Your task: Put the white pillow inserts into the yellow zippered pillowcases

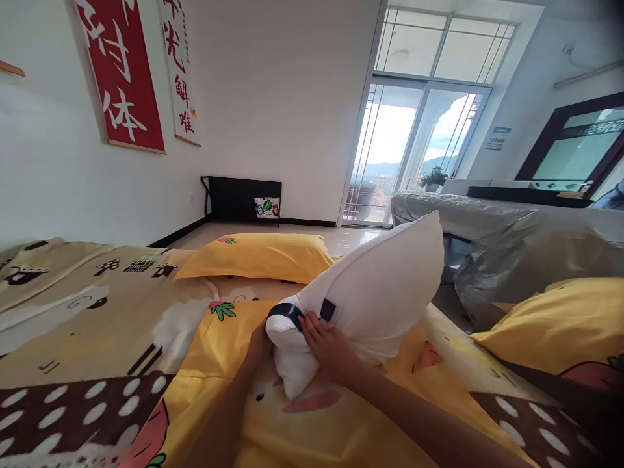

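Note:
A white pillow leans up to the right, its near end bunched narrow with a black band across it. A small dark patch shows on its side. My left hand holds the bunched end from the left, with most of its fingers hidden behind the pillow. From the right, my right hand presses its fingers, close together, on the pillow at the end of the band. Beneath both hands lies a yellow pillowcase printed with carrots and a chick face.
A patterned blanket covers the bed. A yellow pillow lies beyond my hands, another yellow pillow at the right. Past the bed stand plastic-covered furniture and a black folded frame against the wall.

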Motion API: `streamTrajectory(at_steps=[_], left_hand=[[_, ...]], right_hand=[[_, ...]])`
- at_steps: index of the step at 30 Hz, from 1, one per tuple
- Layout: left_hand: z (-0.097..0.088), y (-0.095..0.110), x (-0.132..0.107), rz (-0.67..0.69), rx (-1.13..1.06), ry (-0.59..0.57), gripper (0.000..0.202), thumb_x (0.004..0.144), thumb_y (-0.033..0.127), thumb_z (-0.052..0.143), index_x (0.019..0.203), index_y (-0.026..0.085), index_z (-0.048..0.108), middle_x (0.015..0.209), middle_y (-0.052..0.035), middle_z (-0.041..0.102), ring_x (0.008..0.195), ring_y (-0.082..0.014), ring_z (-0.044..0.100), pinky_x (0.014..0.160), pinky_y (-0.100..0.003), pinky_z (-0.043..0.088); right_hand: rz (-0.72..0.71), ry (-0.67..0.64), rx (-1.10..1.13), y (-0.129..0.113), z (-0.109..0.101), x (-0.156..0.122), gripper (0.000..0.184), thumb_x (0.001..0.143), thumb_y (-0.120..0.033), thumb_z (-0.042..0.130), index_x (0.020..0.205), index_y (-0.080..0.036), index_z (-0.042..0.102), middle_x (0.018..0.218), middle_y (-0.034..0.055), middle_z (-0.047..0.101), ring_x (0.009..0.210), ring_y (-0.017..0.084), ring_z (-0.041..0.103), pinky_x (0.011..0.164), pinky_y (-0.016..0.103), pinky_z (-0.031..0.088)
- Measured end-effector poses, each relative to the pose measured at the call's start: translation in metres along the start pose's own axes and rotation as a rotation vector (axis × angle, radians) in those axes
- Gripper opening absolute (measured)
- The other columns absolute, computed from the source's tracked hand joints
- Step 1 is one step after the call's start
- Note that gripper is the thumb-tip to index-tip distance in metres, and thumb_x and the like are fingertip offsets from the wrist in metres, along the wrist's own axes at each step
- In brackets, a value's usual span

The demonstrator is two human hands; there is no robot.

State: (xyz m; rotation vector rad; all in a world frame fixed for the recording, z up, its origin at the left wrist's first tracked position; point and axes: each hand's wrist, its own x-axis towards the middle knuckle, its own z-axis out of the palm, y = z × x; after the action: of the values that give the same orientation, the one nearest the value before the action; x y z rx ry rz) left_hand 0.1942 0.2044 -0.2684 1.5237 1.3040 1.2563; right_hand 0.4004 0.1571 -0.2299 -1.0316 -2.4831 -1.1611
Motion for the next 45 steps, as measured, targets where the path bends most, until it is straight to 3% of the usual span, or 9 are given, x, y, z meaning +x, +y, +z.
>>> streamTrajectory(at_steps=[6, 13, 20, 28, 32, 35, 40, 42, 45], left_hand=[[0.001, -0.011, 0.008, 0.006, 0.08, 0.023, 0.037, 0.076, 0.007, 0.047, 0.109, 0.011, 0.061, 0.114, -0.0122, 0.066, 0.104, -0.0229, 0.06, 0.091, -0.034, 0.046], [0.004, -0.002, 0.011, 0.079, 0.141, 0.052, 0.026, 0.08, 0.019, 0.048, 0.102, 0.011, 0.06, 0.103, -0.0158, 0.067, 0.097, -0.0278, 0.062, 0.083, -0.038, 0.046], [0.007, 0.027, 0.01, 0.192, -0.044, -0.003, 0.064, 0.067, 0.012, 0.048, 0.13, 0.012, 0.041, 0.103, -0.011, 0.068, 0.092, -0.0255, 0.064, 0.077, -0.033, 0.048], [0.019, 0.068, -0.006, 0.205, -0.272, -0.027, 0.064, 0.065, 0.015, 0.036, 0.129, 0.008, 0.04, 0.115, -0.0139, 0.064, 0.099, -0.0201, 0.061, 0.087, -0.03, 0.048], [0.017, 0.079, -0.012, 0.188, -0.259, -0.126, 0.061, 0.066, 0.018, 0.04, 0.126, 0.011, 0.046, 0.118, -0.0126, 0.063, 0.106, -0.0219, 0.059, 0.088, -0.031, 0.048], [0.005, 0.079, -0.012, 0.163, -0.165, -0.228, 0.052, 0.066, 0.021, 0.046, 0.115, 0.013, 0.058, 0.111, -0.0112, 0.067, 0.105, -0.0254, 0.059, 0.089, -0.034, 0.048], [-0.04, 0.077, -0.012, 0.097, 0.1, -0.368, 0.022, 0.053, 0.015, 0.06, 0.072, 0.015, 0.07, 0.08, -0.0119, 0.072, 0.088, -0.0359, 0.063, 0.085, -0.045, 0.047], [-0.057, 0.082, -0.013, 0.115, 0.173, -0.354, 0.033, 0.057, 0.018, 0.063, 0.088, 0.017, 0.072, 0.102, -0.0135, 0.07, 0.103, -0.036, 0.06, 0.095, -0.046, 0.042], [-0.062, 0.089, -0.013, 0.191, 0.193, -0.307, 0.066, 0.069, 0.033, 0.065, 0.132, 0.021, 0.049, 0.143, -0.0123, 0.042, 0.133, -0.0296, 0.037, 0.109, -0.043, 0.029]], right_hand=[[0.061, 0.165, -0.008, -0.003, 0.016, 0.019, 0.033, 0.088, -0.009, 0.034, 0.108, -0.008, 0.06, 0.095, 0.0142, 0.066, 0.096, 0.024, 0.056, 0.088, 0.04, 0.037], [0.001, 0.2, 0.05, 0.025, 0.013, 0.047, 0.025, 0.087, -0.008, 0.039, 0.074, -0.017, 0.058, 0.069, 0.0051, 0.058, 0.072, 0.018, 0.05, 0.079, 0.035, 0.035], [-0.064, 0.241, 0.071, 0.055, -0.035, 0.056, 0.024, 0.086, -0.011, 0.042, 0.068, -0.018, 0.055, 0.065, 0.0038, 0.056, 0.07, 0.017, 0.045, 0.074, 0.034, 0.03], [-0.073, 0.128, 0.155, 0.091, -0.112, 0.089, 0.02, 0.082, -0.01, 0.043, 0.068, -0.018, 0.054, 0.067, 0.004, 0.057, 0.073, 0.017, 0.047, 0.071, 0.032, 0.028], [-0.04, -0.014, 0.254, 0.095, -0.128, 0.095, 0.01, 0.076, -0.01, 0.048, 0.072, -0.018, 0.054, 0.073, 0.0035, 0.061, 0.077, 0.016, 0.051, 0.075, 0.03, 0.029], [0.089, -0.108, 0.356, 0.088, -0.113, 0.087, 0.006, 0.074, -0.013, 0.051, 0.073, -0.018, 0.055, 0.075, 0.0038, 0.063, 0.078, 0.016, 0.054, 0.076, 0.03, 0.03], [0.138, -0.204, 0.452, 0.048, -0.056, 0.068, 0.006, 0.067, -0.016, 0.057, 0.072, -0.018, 0.057, 0.075, 0.0018, 0.066, 0.075, 0.015, 0.057, 0.071, 0.028, 0.03], [0.129, -0.209, 0.476, 0.034, -0.037, 0.067, 0.009, 0.064, -0.018, 0.059, 0.073, -0.018, 0.057, 0.075, 0.0012, 0.067, 0.076, 0.015, 0.058, 0.07, 0.027, 0.03], [0.125, -0.198, 0.504, 0.028, -0.023, 0.069, 0.013, 0.062, -0.019, 0.06, 0.074, -0.018, 0.057, 0.076, 0.0015, 0.067, 0.075, 0.015, 0.058, 0.07, 0.027, 0.03]])
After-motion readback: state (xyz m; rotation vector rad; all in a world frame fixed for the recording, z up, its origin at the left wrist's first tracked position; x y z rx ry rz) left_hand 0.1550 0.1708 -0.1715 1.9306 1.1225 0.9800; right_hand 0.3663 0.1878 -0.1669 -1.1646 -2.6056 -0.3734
